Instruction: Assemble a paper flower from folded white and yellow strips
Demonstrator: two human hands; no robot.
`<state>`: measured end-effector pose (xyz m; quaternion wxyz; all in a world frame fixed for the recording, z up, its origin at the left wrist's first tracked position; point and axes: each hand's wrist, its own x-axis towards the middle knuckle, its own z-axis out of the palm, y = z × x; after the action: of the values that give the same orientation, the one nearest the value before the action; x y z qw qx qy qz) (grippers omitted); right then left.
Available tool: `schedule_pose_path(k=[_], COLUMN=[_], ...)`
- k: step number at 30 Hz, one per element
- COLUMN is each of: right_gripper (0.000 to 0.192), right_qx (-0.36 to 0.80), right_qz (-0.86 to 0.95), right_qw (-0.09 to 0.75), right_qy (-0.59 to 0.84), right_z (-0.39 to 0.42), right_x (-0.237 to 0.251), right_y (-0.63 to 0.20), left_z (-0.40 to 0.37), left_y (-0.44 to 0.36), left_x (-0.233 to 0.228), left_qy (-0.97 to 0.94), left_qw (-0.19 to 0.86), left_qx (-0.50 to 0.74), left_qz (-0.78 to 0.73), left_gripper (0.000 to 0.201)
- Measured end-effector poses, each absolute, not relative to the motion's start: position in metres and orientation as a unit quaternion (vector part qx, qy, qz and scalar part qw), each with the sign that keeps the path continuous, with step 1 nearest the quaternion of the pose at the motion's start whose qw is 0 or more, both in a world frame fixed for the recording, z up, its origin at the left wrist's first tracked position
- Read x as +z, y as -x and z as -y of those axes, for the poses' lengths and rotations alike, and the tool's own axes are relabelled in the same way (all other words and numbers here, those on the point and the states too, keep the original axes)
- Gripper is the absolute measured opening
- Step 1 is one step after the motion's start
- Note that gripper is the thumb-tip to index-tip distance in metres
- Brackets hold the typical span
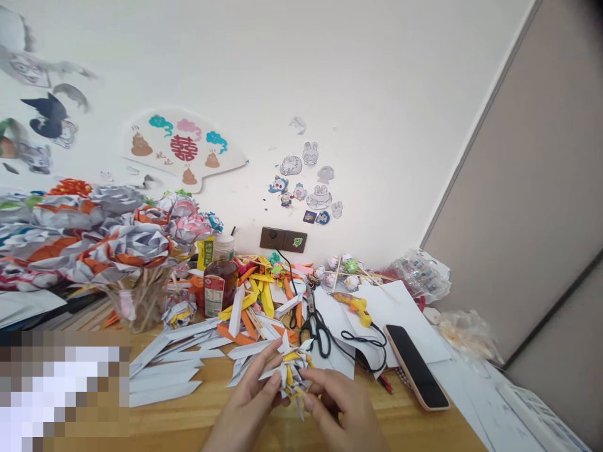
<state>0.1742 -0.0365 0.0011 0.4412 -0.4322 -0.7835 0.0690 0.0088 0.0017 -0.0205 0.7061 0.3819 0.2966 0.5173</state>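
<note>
Between my two hands, just above the front of the table, is a folded paper flower (293, 371) in white and yellow. My left hand (257, 386) curls round its left side, thumb against the petals. From the right, my right hand (336, 402) pinches the flower's lower right side with thumb and forefinger; its other fingers are partly hidden. Beyond the flower lie folded paper strips (252, 314) in white, yellow and orange. Black-handled scissors (316, 333) rest close behind it. More white folded strips (164, 370) are spread to the left of my left hand.
A yellow glue gun (355, 306) with a black cord lies on white paper (396, 307). A phone (417, 367) is at right. At the back stand a bottle of brown liquid (220, 282) and a container (141, 307) of large paper flowers (127, 245). A power socket (283, 240) is on the wall.
</note>
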Motion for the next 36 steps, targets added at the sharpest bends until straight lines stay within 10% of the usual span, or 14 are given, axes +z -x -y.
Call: schedule_pose_path(k=[9, 23, 36], right_gripper=[0.023, 0.023, 0.030], right_qx=[-0.039, -0.397, -0.422], right_qz=[0.791, 0.735, 0.726], right_qw=[0.447, 0.358, 0.407], right_qy=[0.417, 0.418, 0.360], right_z=[0.037, 0.038, 0.036], right_x=[0.001, -0.001, 0.015], right_y=[-0.171, -0.165, -0.156], left_z=[-0.008, 0.002, 0.005], left_y=[-0.011, -0.018, -0.018], left_x=[-0.033, -0.026, -0.008], left_qy=[-0.394, -0.406, -0.353], left_qw=[0.688, 0.651, 0.679], left_qx=[0.508, 0.551, 0.539], left_qz=[-0.336, -0.328, -0.353], left_gripper=[0.090, 0.075, 0.080])
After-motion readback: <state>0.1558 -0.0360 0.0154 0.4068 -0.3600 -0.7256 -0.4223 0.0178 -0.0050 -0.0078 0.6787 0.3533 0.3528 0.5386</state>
